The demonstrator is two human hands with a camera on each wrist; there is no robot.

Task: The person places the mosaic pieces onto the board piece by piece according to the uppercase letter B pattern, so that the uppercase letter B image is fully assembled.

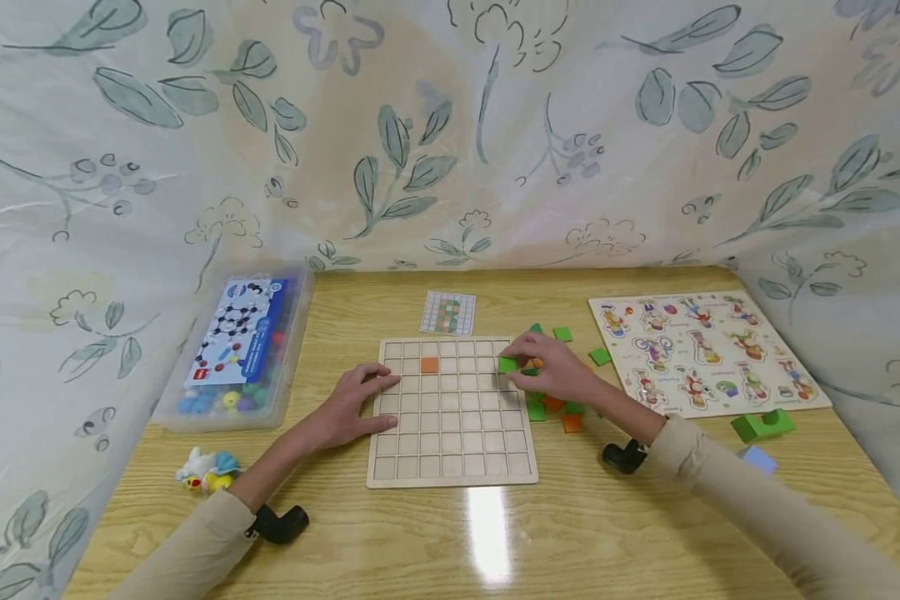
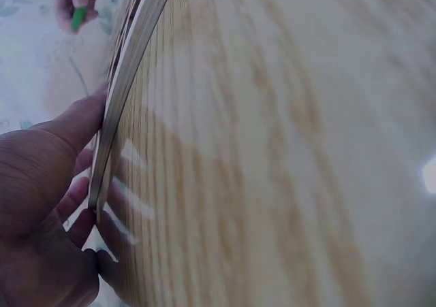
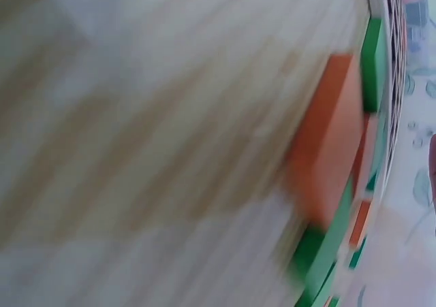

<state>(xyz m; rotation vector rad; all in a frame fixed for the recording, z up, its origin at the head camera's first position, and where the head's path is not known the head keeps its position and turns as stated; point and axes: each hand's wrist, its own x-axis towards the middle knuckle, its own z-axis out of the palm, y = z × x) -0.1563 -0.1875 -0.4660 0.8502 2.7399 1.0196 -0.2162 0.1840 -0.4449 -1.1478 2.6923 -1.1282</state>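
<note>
A wooden grid board [image 1: 429,467] lies on the table, with one orange square tile [image 1: 429,365] in a cell of its upper part. My left hand [image 1: 352,408] rests at the board's left edge, thumb and fingers spread and touching the rim. In the left wrist view, the fingertips of that hand [image 2: 48,191] lie along the board's side. Between thumb and fingers, my right hand [image 1: 558,367] pinches a green square tile [image 1: 507,365] over the board's right edge. Beside that edge, partly under the right hand, lies a loose pile of green and orange tiles [image 1: 536,412].
Behind the board lies a small pattern card [image 1: 447,325]. To the left are a clear plastic box [image 1: 270,400] of coloured balls and small toy figures [image 1: 208,471]. On the right lie a picture puzzle board [image 1: 675,350], a green block [image 1: 762,426] and a blue block [image 1: 757,458].
</note>
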